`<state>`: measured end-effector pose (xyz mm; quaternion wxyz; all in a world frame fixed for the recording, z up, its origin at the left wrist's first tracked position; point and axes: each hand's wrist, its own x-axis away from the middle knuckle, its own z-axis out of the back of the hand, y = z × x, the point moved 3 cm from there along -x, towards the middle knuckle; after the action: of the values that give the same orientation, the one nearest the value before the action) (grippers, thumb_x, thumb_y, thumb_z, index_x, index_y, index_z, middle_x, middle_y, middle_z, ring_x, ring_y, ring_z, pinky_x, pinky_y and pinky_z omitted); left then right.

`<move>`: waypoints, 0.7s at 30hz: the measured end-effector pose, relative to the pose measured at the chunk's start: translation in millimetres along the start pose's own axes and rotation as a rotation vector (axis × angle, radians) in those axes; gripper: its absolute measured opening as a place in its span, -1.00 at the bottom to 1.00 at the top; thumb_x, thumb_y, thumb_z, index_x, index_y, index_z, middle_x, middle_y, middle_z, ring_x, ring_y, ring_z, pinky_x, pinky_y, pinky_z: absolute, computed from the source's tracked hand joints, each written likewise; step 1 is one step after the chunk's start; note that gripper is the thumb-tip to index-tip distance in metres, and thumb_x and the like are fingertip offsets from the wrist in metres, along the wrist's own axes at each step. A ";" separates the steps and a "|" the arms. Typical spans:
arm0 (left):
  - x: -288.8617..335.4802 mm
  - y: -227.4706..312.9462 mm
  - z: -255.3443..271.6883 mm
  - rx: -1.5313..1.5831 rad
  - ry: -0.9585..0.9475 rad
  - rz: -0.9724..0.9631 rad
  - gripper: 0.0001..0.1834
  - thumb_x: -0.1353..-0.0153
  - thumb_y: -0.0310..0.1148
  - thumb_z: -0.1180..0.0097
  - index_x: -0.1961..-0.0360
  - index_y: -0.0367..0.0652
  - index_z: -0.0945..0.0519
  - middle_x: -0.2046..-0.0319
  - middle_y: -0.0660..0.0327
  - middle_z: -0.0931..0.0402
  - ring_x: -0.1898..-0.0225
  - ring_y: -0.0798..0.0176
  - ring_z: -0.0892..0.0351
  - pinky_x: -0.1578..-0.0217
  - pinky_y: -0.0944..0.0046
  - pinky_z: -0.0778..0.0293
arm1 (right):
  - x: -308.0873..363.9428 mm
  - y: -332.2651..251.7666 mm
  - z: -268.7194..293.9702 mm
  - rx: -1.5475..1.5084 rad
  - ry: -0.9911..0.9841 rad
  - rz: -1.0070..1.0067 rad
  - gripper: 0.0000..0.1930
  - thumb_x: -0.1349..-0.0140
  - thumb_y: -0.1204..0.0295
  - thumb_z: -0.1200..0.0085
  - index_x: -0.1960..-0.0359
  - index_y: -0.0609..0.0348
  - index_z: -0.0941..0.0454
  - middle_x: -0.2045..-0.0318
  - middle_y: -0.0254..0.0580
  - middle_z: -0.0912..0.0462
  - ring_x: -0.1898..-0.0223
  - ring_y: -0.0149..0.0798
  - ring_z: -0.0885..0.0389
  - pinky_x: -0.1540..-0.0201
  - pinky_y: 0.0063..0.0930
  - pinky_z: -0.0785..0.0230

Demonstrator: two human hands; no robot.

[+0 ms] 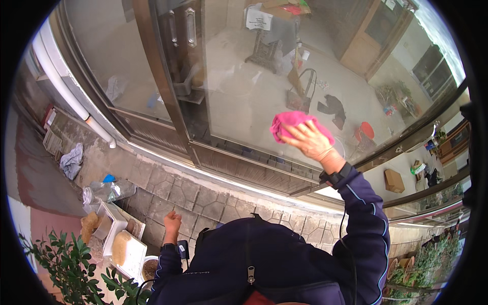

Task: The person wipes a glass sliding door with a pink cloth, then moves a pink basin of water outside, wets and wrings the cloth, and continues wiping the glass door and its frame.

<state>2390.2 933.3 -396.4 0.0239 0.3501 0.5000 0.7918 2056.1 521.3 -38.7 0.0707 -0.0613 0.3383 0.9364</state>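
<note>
My right hand is spread over a bright pink cloth, pressing it against the glass pane of a brown-framed sliding door. The cloth is bunched under the fingers, and part of it sticks out beyond the fingertips. A dark band is strapped around that wrist. My left hand hangs low at my side above the paving, its fingers curled in with nothing visible in them. Another dark device sits on the left wrist.
Grey paving runs along the door sill. At the left lie a grey rag, clear plastic bags and white foam boxes, with a leafy plant nearer. A white pipe stands beside the door. Through the glass, a bag and furniture show.
</note>
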 end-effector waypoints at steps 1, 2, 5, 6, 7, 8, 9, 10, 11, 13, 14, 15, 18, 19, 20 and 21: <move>-1.2 0.2 -1.9 -0.020 -0.013 -0.046 -0.47 -0.05 -0.56 -0.15 -0.11 -0.49 -0.42 0.37 0.10 -0.61 0.50 0.34 -0.54 0.54 0.38 -0.45 | 3.5 33.0 34.5 0.052 0.092 -0.122 -0.41 -0.07 0.35 -0.02 -0.20 -0.49 -0.35 -0.24 -0.32 -0.34 -0.19 -0.20 -0.35 -0.26 0.00 -0.17; -3.3 -0.1 -5.8 -0.031 -0.035 -0.053 -0.47 -0.05 -0.56 -0.15 -0.11 -0.49 -0.42 0.36 0.10 -0.61 0.49 0.34 -0.55 0.53 0.38 -0.46 | 10.2 67.1 71.8 0.136 0.184 -0.261 -0.46 -0.05 0.32 -0.09 -0.14 -0.51 -0.44 -0.22 -0.29 -0.38 -0.14 -0.16 -0.38 -0.24 0.01 -0.17; -9.1 1.8 -22.9 -0.040 -0.110 -0.072 -0.47 -0.06 -0.56 -0.15 -0.10 -0.49 -0.42 0.35 0.10 -0.61 0.48 0.34 -0.55 0.50 0.36 -0.49 | 31.3 150.6 167.1 0.429 0.655 -0.551 -0.55 -0.02 0.27 -0.22 -0.03 -0.40 -0.59 -0.15 -0.19 -0.42 -0.14 0.00 -0.34 -0.23 -0.03 -0.13; -10.2 3.3 -30.4 -0.032 -0.136 -0.080 -0.47 -0.06 -0.56 -0.15 -0.10 -0.49 -0.42 0.34 0.10 -0.61 0.47 0.34 -0.55 0.49 0.36 -0.50 | 41.8 167.4 185.4 0.460 0.725 -0.606 -0.60 -0.13 0.24 -0.20 -0.06 -0.31 -0.57 -0.18 -0.12 -0.41 -0.20 0.01 -0.30 -0.28 -0.14 -0.09; -10.9 4.0 -37.6 -0.039 -0.152 -0.060 -0.49 -0.07 -0.55 -0.14 -0.10 -0.48 -0.42 0.33 0.11 -0.61 0.44 0.34 -0.56 0.45 0.36 -0.53 | 50.5 174.7 189.2 0.491 0.813 -0.635 -0.59 -0.15 0.24 -0.19 -0.08 -0.29 -0.56 -0.16 -0.07 -0.42 -0.20 0.03 -0.31 -0.28 -0.15 -0.08; -9.6 4.9 -44.3 -0.075 -0.176 -0.079 -0.49 -0.08 -0.55 -0.14 -0.10 -0.48 -0.41 0.33 0.12 -0.61 0.43 0.34 -0.56 0.45 0.36 -0.53 | 60.0 178.2 186.4 0.457 0.870 -0.622 -0.58 -0.15 0.23 -0.19 -0.10 -0.28 -0.54 -0.19 -0.04 -0.37 -0.23 0.05 -0.26 -0.29 -0.13 -0.04; -7.8 5.4 -50.0 -0.075 -0.198 -0.081 -0.49 -0.08 -0.54 -0.14 -0.10 -0.48 -0.41 0.33 0.12 -0.61 0.42 0.35 -0.57 0.44 0.36 -0.53 | 72.4 173.9 175.4 0.425 0.865 -0.652 -0.59 -0.13 0.22 -0.19 -0.07 -0.30 -0.56 -0.21 -0.05 -0.33 -0.24 0.09 -0.23 -0.29 -0.07 -0.02; -4.7 4.4 -54.8 -0.042 -0.221 -0.061 -0.49 -0.09 -0.54 -0.14 -0.11 -0.47 -0.41 0.33 0.13 -0.61 0.40 0.35 -0.57 0.43 0.35 -0.54 | 84.4 167.3 157.4 0.390 0.850 -0.711 -0.61 -0.11 0.21 -0.20 -0.03 -0.32 -0.58 -0.23 -0.06 -0.29 -0.24 0.12 -0.19 -0.29 0.00 0.00; -1.1 4.5 -57.5 -0.076 -0.236 -0.092 -0.49 -0.10 -0.55 -0.11 -0.12 -0.46 -0.40 0.32 0.14 -0.59 0.39 0.34 -0.57 0.42 0.35 -0.54 | 99.0 154.5 135.3 0.380 0.779 -0.771 -0.62 -0.10 0.22 -0.21 -0.01 -0.31 -0.60 -0.26 -0.01 -0.24 -0.28 0.14 -0.12 -0.32 0.03 0.07; 9.5 -0.3 -58.4 -0.053 -0.271 -0.086 -0.48 -0.12 -0.56 -0.07 -0.15 -0.43 -0.37 0.29 0.16 -0.57 0.35 0.32 -0.57 0.40 0.35 -0.54 | 132.6 117.3 88.9 0.359 0.675 -0.760 -0.61 -0.01 0.24 -0.27 0.05 -0.36 -0.63 -0.27 0.03 -0.22 -0.30 0.20 -0.09 -0.33 0.12 0.13; 15.3 -3.7 -56.8 -0.094 -0.265 -0.082 -0.48 -0.11 -0.55 -0.09 -0.14 -0.44 -0.38 0.31 0.16 -0.58 0.36 0.33 -0.57 0.40 0.35 -0.54 | 151.5 96.3 66.2 0.310 0.621 -0.756 -0.58 0.05 0.24 -0.29 0.05 -0.37 -0.63 -0.27 0.02 -0.21 -0.30 0.25 -0.08 -0.32 0.18 0.13; 19.7 -5.8 -52.6 -0.104 -0.259 -0.069 -0.47 -0.10 -0.54 -0.11 -0.13 -0.46 -0.38 0.32 0.16 -0.59 0.37 0.34 -0.57 0.41 0.35 -0.54 | 170.0 75.3 46.2 0.299 0.523 -0.712 -0.56 0.10 0.26 -0.31 0.09 -0.42 -0.63 -0.23 0.02 -0.24 -0.27 0.24 -0.12 -0.28 0.22 0.06; 35.4 -11.3 -39.5 -0.170 -0.229 -0.033 -0.47 -0.09 -0.53 -0.14 -0.12 -0.49 -0.39 0.32 0.13 -0.61 0.39 0.36 -0.58 0.43 0.38 -0.53 | 214.5 23.2 -14.1 0.199 0.172 -0.532 -0.41 0.06 0.37 -0.15 -0.07 -0.57 -0.48 -0.19 -0.27 -0.30 -0.20 0.03 -0.23 -0.20 0.10 -0.11; 39.1 -10.4 -35.7 -0.203 -0.208 -0.032 -0.47 -0.09 -0.53 -0.14 -0.12 -0.49 -0.39 0.32 0.13 -0.61 0.38 0.36 -0.58 0.43 0.38 -0.53 | 230.0 7.3 -31.8 0.116 -0.004 -0.467 -0.45 -0.02 0.37 -0.05 -0.09 -0.55 -0.47 -0.21 -0.34 -0.31 -0.21 -0.11 -0.24 -0.21 0.04 -0.11; 43.4 -10.1 -32.9 -0.217 -0.183 -0.011 -0.47 -0.09 -0.53 -0.14 -0.12 -0.49 -0.39 0.31 0.12 -0.61 0.38 0.36 -0.58 0.43 0.39 -0.53 | 244.8 -4.8 -47.4 0.125 -0.148 -0.358 -0.45 -0.06 0.36 0.01 -0.16 -0.47 -0.42 -0.22 -0.39 -0.32 -0.21 -0.20 -0.24 -0.26 -0.01 -0.09; 49.3 -10.0 -31.1 -0.200 -0.187 -0.017 -0.47 -0.09 -0.54 -0.14 -0.13 -0.49 -0.39 0.31 0.12 -0.62 0.37 0.35 -0.59 0.44 0.38 -0.53 | 257.5 -16.2 -61.3 0.075 -0.181 -0.285 -0.45 -0.08 0.35 0.03 -0.19 -0.38 -0.39 -0.23 -0.40 -0.32 -0.23 -0.22 -0.23 -0.29 -0.03 -0.08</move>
<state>2331.9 933.4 -386.2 0.1119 0.4139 0.4171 0.8014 1810.0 517.7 -137.5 0.2349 -0.0213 0.3534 0.9053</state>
